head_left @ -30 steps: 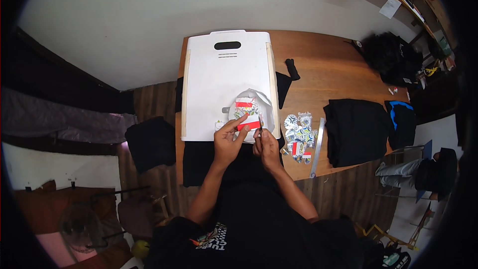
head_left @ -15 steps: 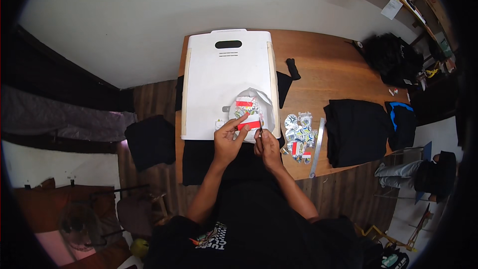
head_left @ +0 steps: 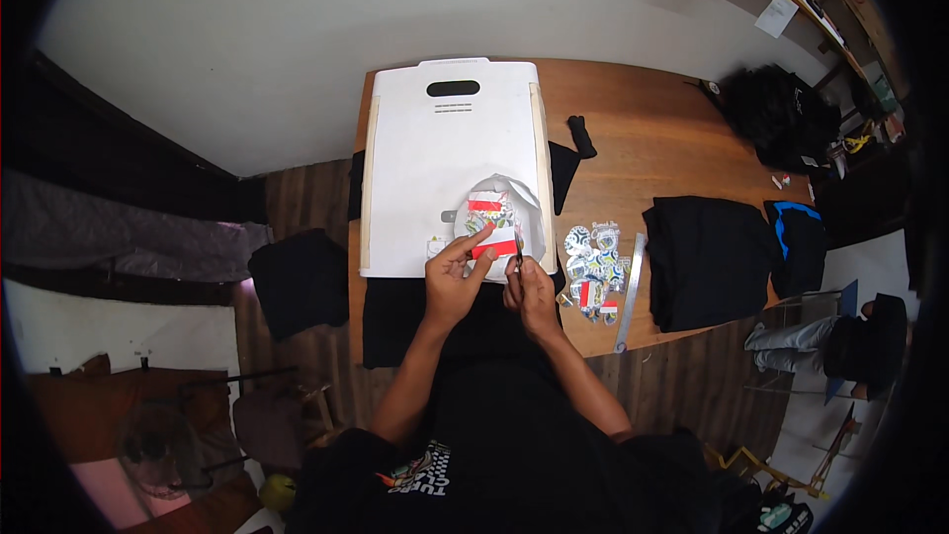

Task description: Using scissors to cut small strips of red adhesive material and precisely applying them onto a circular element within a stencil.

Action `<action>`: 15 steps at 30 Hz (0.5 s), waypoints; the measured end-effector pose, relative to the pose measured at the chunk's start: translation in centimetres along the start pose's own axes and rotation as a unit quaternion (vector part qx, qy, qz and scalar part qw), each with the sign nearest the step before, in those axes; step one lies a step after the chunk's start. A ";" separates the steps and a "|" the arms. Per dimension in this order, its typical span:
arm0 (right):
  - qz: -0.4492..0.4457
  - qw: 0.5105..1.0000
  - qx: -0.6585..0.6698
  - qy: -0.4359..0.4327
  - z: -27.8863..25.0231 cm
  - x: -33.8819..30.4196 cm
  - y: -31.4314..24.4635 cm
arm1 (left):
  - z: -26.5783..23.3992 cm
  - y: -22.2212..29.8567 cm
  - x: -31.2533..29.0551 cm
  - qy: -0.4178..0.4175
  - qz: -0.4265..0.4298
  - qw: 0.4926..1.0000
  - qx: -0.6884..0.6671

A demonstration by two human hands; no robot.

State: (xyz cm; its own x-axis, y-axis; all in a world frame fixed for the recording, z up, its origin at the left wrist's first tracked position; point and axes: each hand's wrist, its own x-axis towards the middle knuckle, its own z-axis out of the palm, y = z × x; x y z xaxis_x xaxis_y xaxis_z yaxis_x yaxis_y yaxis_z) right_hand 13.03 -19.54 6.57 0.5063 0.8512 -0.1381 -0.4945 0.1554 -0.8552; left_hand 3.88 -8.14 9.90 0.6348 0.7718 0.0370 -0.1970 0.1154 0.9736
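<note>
Left hand (head_left: 453,285) pinches printed sheet (head_left: 492,222); right hand (head_left: 535,302) grip wraps dark scissors (head_left: 518,253), upright along sheet's right edge, tips away.

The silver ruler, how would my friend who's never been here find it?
Find the brown wooden table and look right of the big white board on it. Near the table's front edge, the silver ruler lies between the patterned cut-outs and the folded black cloth. Unlike those neighbours, it is one long, thin, straight metallic strip.

Soft light, dark fisheye rim
</note>
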 end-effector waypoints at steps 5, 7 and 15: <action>-0.008 1.000 -0.003 -0.008 -0.1 0.1 0.1 | 0.0 -0.3 0.0 -0.010 0.008 1.000 0.007; -0.003 1.000 -0.012 -0.005 -0.1 0.2 0.0 | -0.1 -0.3 -0.1 -0.009 0.008 1.000 0.009; 0.004 1.000 0.005 -0.001 0.0 0.0 -0.1 | 0.1 0.0 -0.1 -0.005 0.011 1.000 -0.005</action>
State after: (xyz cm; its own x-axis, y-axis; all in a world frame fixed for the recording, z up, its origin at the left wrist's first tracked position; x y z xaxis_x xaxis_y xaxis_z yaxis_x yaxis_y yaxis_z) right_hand 13.11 -19.53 6.61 0.5004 0.8539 -0.1431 -0.5057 0.1540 -0.8489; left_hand 3.92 -8.25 9.88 0.6379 0.7678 0.0599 -0.2180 0.1054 0.9702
